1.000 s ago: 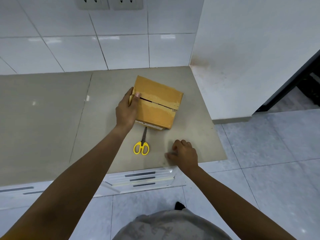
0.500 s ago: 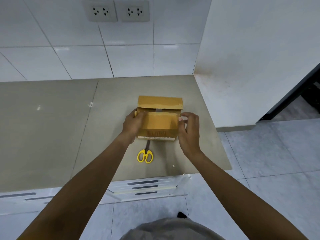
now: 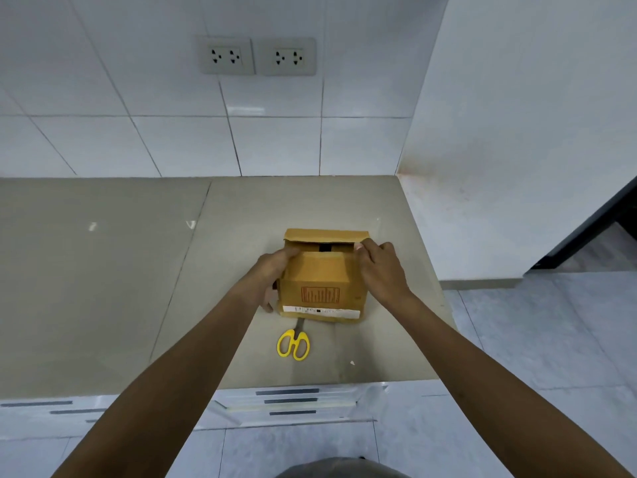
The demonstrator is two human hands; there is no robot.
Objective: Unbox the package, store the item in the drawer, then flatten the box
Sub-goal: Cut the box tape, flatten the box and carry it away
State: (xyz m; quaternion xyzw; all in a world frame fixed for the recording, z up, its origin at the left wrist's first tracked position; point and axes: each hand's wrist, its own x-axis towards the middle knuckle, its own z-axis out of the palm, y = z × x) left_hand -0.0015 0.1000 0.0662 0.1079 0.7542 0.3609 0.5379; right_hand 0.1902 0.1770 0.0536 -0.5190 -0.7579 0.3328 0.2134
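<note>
A small brown cardboard box (image 3: 322, 281) stands on the grey countertop (image 3: 241, 270) near its right end. Its near face carries a red print and a white label strip. The top flaps are parted, with a dark gap between the near flap and the raised far flap. My left hand (image 3: 275, 274) grips the box's left side, fingers at the top left corner. My right hand (image 3: 381, 270) holds the right side, fingertips on the top right edge at the flap. What is inside the box is hidden.
Yellow-handled scissors (image 3: 293, 343) lie just in front of the box, their blades partly under it. White drawers (image 3: 293, 401) with dark handle slots sit below the counter's front edge. A tiled wall with two sockets (image 3: 258, 56) stands behind; a white wall closes the right side.
My right hand left the counter's front edge and took hold of the box's right side. The box was turned square to me, and its top flaps have parted further.
</note>
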